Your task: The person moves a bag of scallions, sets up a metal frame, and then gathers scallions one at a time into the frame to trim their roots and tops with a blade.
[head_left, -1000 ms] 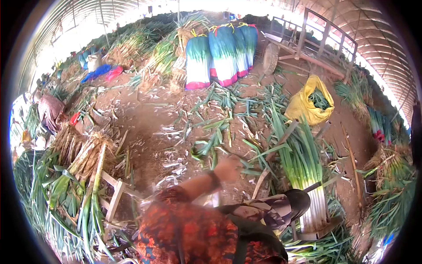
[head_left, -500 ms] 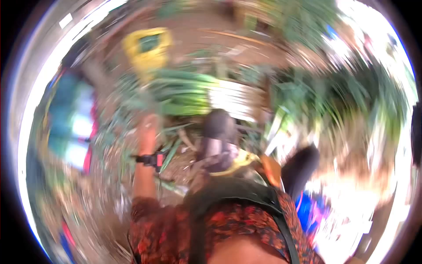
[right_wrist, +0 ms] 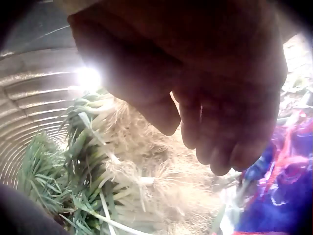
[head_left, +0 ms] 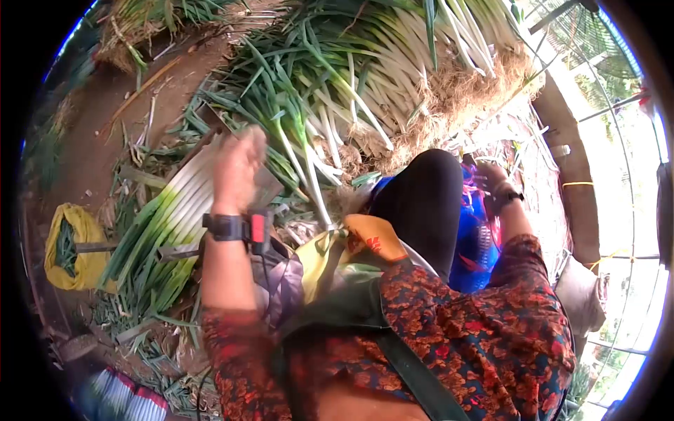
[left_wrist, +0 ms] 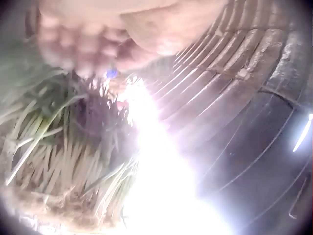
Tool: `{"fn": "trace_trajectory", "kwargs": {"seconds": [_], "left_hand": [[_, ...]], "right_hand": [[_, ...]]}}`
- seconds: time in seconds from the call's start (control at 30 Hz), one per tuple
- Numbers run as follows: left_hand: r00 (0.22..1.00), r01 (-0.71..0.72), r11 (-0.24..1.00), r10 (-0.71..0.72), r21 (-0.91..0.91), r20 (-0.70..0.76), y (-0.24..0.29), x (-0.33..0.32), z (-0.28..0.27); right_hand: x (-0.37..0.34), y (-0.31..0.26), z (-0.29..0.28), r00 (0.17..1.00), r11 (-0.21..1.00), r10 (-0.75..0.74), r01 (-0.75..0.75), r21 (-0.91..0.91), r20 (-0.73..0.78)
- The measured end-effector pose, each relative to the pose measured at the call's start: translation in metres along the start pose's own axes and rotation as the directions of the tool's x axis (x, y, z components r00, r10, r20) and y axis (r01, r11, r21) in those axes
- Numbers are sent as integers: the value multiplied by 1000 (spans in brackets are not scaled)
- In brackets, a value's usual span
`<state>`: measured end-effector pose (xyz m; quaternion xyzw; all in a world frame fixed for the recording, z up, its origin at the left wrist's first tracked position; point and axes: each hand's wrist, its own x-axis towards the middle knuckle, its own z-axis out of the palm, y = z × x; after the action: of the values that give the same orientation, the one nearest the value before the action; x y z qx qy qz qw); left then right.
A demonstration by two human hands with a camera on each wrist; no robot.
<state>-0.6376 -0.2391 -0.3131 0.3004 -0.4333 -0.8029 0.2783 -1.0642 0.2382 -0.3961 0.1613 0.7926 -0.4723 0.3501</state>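
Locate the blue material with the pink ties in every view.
Head: blue material right of centre, beside the black-clad knee.
Left wrist: cannot tell; one small blue spot, upper left.
Right wrist: lower right corner.
Shared landmark: heap of long onions.

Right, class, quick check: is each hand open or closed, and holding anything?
Left hand: too blurred to tell.
Right hand: open, fingers loose, nothing seen in it.
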Motion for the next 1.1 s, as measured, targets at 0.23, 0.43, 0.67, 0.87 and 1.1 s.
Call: {"fn": "trace_trajectory", "kwargs": {"seconds": [0.23, 0.43, 0.67, 0.87, 1.1], "left_hand": [[1000, -17, 954, 11, 299, 23, 4, 17, 45], [997, 50, 945, -65, 324, 36, 0, 34, 48], [1000, -5, 894, 2, 448, 6, -15, 50, 46], [991, 109, 973, -122, 204, 54, -36, 68, 63], [936, 286, 897, -337, 336, 103, -91, 70, 71]], "right_hand": [[122, -176, 132, 939, 891, -336, 343, -297, 77], [145, -254, 269, 776, 592, -597, 254, -765, -204], [105, -210, 341, 884, 702, -455, 428, -570, 103], [22, -13, 392, 582, 696, -537, 715, -69, 611], [-175, 8, 316, 770, 928, -295, 373, -23, 566]]}}
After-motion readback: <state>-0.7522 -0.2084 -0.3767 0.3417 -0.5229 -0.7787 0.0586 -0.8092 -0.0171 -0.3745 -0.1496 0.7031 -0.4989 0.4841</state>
